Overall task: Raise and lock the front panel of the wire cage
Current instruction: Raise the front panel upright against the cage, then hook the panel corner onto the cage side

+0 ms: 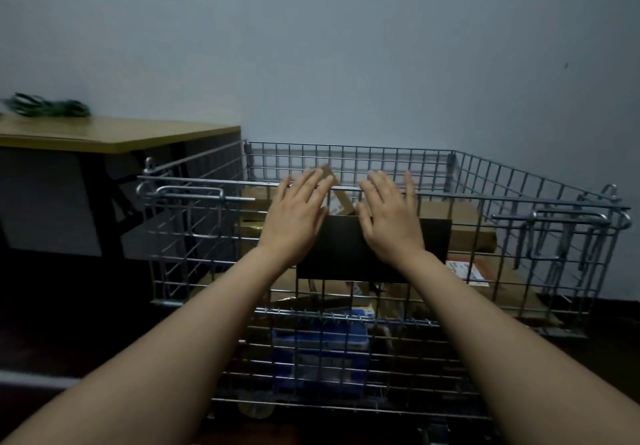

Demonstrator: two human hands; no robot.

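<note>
A grey wire cage stands in front of me against a pale wall. Its front panel is upright, with its top bar running from left to right at the level of my fingers. A black plate is fixed to the panel's middle. My left hand and my right hand lie flat and open against the panel's upper part, fingers spread and pointing up over the top bar. Neither hand grips a wire. Wire latch loops sit at the left end and the right end of the panel.
Cardboard boxes fill the cage, and a blue box lies low behind the front wires. A wooden table with a coil of green cord stands at the left. The floor is dark.
</note>
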